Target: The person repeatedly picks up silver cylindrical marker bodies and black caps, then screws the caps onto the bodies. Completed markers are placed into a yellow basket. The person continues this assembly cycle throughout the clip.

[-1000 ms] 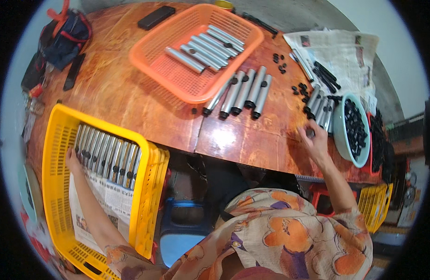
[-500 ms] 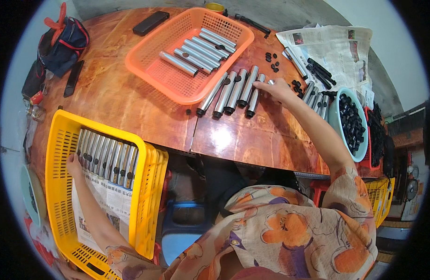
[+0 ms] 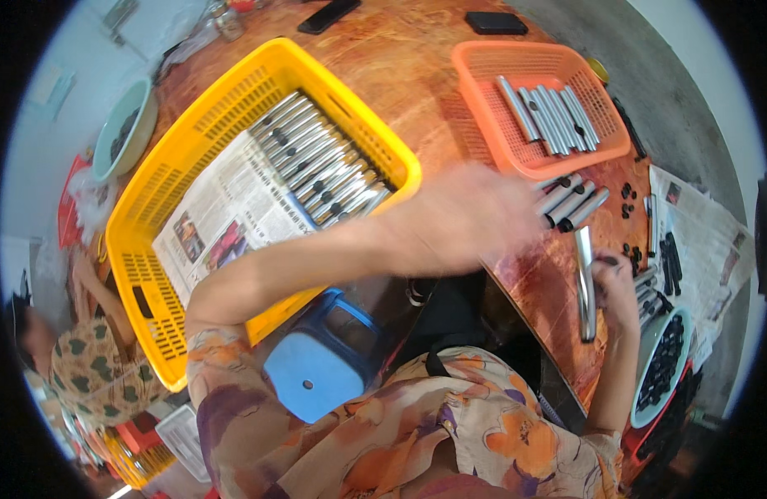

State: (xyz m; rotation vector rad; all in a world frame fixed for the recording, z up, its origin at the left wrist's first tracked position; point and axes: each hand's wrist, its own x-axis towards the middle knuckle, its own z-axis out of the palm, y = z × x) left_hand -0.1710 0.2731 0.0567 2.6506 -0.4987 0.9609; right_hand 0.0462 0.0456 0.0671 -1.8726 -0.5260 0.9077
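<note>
My left hand (image 3: pixel 475 218) is smeared by motion over the table, beside the silver metal tubes with black ends (image 3: pixel 576 200); its fingers cannot be made out. My right hand (image 3: pixel 616 287) is at the table's right part, fingers curled, with what looks like a small black cap (image 3: pixel 610 260) at the fingertips. Just left of those fingers is a single shiny tube (image 3: pixel 585 287), apart from the row; whether the fingers touch it I cannot tell. More tubes (image 3: pixel 309 154) lie side by side in the yellow basket (image 3: pixel 392 158), next to newspaper (image 3: pixel 234 208) inside it.
An orange basket (image 3: pixel 483 104) with several tubes stands at the back right. Loose black caps (image 3: pixel 628 200) and newspaper (image 3: pixel 708 224) lie beyond my right hand. A pale green bowl (image 3: pixel 687 333) holds black pieces. A blue stool (image 3: pixel 313 366) stands below; another person (image 3: pixel 101 362) is at the left.
My view has turned left. My left hand has left the yellow basket and swung right toward the tubes on the table. My right hand has come off the row and drawn nearer to me.
</note>
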